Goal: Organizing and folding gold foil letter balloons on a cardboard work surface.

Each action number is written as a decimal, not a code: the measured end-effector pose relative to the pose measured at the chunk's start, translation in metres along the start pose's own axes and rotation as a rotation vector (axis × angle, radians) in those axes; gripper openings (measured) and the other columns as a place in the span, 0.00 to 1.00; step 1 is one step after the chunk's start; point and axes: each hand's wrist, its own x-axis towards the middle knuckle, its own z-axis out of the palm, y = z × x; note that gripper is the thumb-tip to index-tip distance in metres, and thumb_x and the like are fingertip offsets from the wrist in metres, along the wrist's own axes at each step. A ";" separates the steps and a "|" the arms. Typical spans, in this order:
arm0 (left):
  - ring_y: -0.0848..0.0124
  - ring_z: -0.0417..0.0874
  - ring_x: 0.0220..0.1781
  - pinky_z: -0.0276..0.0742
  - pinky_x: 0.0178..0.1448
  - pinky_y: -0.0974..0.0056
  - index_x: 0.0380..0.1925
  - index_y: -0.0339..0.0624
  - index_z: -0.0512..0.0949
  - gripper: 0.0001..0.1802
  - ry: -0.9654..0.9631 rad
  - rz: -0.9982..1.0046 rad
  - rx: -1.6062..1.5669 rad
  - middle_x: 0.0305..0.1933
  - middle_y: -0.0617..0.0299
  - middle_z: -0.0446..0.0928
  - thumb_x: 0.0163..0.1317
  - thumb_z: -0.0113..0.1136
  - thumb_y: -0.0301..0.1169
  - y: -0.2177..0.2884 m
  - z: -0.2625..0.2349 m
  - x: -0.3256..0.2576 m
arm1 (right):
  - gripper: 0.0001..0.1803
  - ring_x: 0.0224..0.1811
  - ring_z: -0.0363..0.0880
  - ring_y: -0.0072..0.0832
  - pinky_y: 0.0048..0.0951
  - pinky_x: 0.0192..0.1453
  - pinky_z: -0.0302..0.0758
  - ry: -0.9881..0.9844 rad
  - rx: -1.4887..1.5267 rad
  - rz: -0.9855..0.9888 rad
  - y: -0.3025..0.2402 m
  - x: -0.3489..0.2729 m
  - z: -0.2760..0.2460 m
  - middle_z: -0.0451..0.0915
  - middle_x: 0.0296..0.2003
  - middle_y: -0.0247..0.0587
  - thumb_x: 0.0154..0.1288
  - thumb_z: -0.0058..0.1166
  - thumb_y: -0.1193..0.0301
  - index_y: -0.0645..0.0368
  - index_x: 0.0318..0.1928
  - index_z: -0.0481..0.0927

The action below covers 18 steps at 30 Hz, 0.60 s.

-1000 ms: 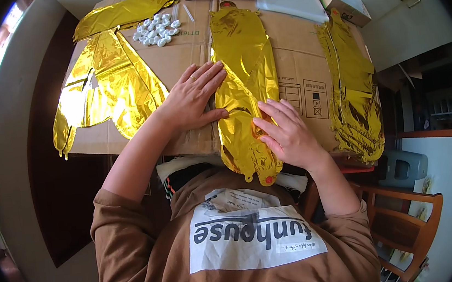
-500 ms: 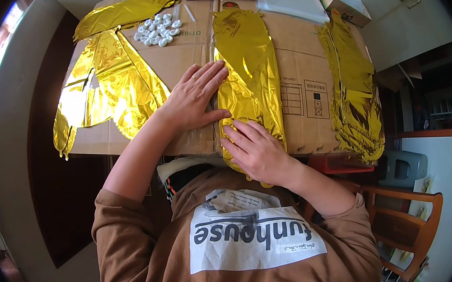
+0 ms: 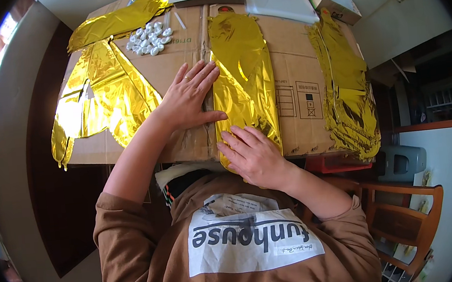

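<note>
A long, flat, folded gold foil balloon (image 3: pixel 239 48) lies lengthwise in front of me on a cardboard sheet (image 3: pixel 294 59). My left hand (image 3: pixel 191 98) is spread palm down at its left edge, the fingertips and thumb touching the foil and the palm mostly over the cardboard. Over the foil's near end rests my right hand (image 3: pixel 255 157), fingers extended and slightly apart. Neither hand grasps anything. Part of the near end is hidden under the right hand.
To the left lie a spread gold foil balloon (image 3: pixel 104 79) and another gold foil piece (image 3: pixel 114 25) behind it. Small white rolls (image 3: pixel 149 38) sit beside a thin white stick (image 3: pixel 180 21). Stacked gold foil (image 3: pixel 345 73) covers the right side, near a carton (image 3: pixel 332 0). A wooden chair (image 3: pixel 404 216) stands lower right.
The whole view has shifted slightly, so the table's things appear a little further left. Both hands stay flat on about the same parts of the foil; the right has slid slightly toward me.
</note>
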 end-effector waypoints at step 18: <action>0.55 0.55 0.84 0.39 0.86 0.40 0.77 0.45 0.63 0.45 -0.032 -0.044 0.050 0.80 0.57 0.64 0.68 0.56 0.61 -0.035 0.002 0.035 | 0.20 0.68 0.73 0.51 0.53 0.73 0.66 0.002 -0.032 0.008 -0.005 -0.002 0.001 0.78 0.62 0.54 0.69 0.52 0.66 0.61 0.56 0.83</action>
